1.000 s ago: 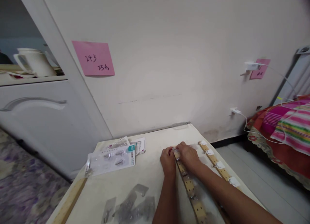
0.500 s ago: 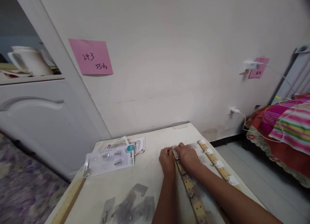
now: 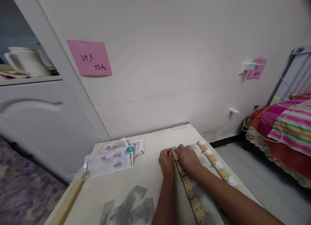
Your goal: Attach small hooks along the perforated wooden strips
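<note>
A wooden strip with holes [image 3: 190, 189] lies on the white table [image 3: 150, 183], running away from me. Both hands meet at its far end. My left hand [image 3: 167, 162] rests at the strip's left side with fingers curled. My right hand [image 3: 187, 157] presses on the strip's right side, fingers bent over a small metal hook [image 3: 177, 159] on it. A second wooden strip [image 3: 216, 165] with white square hooks lies to the right, untouched.
Hook packages [image 3: 109, 158] lie at the table's back left. Clear adhesive hook pads [image 3: 132, 207] sit near the front. A wooden slat [image 3: 66, 204] runs along the left edge. A pink note [image 3: 89, 58] hangs on the wall. A bed with a striped blanket [image 3: 286, 127] stands to the right.
My hands have stayed at the strip's far end. The view has shifted slightly to the right.
</note>
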The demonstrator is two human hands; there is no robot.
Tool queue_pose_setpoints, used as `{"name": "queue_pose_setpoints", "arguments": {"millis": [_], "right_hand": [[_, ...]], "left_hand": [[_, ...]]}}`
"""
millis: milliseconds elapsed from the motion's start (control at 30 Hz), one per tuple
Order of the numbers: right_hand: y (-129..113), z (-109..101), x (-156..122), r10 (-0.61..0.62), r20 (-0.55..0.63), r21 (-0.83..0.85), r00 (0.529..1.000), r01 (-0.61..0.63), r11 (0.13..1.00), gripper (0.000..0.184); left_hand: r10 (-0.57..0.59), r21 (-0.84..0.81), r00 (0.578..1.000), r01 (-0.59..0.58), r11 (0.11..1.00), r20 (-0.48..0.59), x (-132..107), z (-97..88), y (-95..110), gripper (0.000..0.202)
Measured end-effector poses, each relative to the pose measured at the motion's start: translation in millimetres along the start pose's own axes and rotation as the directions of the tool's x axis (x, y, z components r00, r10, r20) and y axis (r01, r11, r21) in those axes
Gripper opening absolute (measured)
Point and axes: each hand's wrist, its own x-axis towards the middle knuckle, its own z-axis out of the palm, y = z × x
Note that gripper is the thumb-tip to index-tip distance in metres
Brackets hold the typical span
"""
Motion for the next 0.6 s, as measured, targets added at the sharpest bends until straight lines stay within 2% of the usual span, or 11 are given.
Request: {"name": "queue_pose_setpoints", "arguments": {"millis": [600], "right_hand": [[3.5, 1.5, 1.9, -0.084, -0.001, -0.038, 0.996, 0.084, 0.996, 0.026]], "left_hand": [[0.003, 0.020, 1.000, -0.003, 1.000, 0.010, 0.4, 1.2, -2.2, 0.013]]}}
